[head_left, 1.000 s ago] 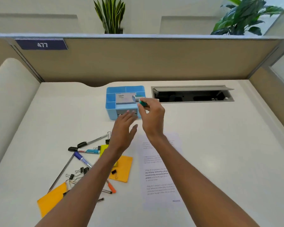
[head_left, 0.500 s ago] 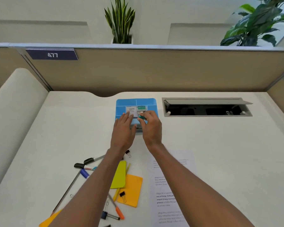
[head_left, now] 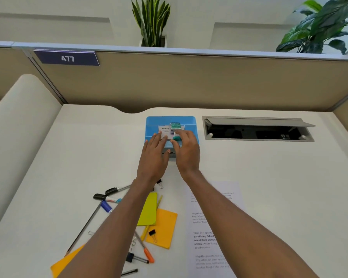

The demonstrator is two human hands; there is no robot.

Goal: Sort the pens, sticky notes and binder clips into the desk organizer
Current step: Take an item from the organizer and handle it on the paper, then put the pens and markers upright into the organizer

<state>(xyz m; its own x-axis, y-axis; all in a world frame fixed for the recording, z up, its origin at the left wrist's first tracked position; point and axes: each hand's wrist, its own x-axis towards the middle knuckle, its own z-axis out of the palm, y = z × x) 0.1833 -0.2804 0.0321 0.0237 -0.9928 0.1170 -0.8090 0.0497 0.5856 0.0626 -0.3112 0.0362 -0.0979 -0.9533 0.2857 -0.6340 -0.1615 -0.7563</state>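
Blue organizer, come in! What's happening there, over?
Both hands at blue organizer. Right hand pinching small teal item; left hand open, steadying. Pens, sticky notes, binder clips unsorted.

White desk (head_left: 269,177), beige partition (head_left: 209,83), numbered plate (head_left: 67,58), two plants (head_left: 152,21) behind

A single head-worn camera looks forward and down over the white desk (head_left: 269,177) from close above. It faces the beige partition (head_left: 209,83) (plants show beyond).

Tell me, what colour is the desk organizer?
Light blue, with thin white divider lines; the desk organizer shows clearly in the head view.
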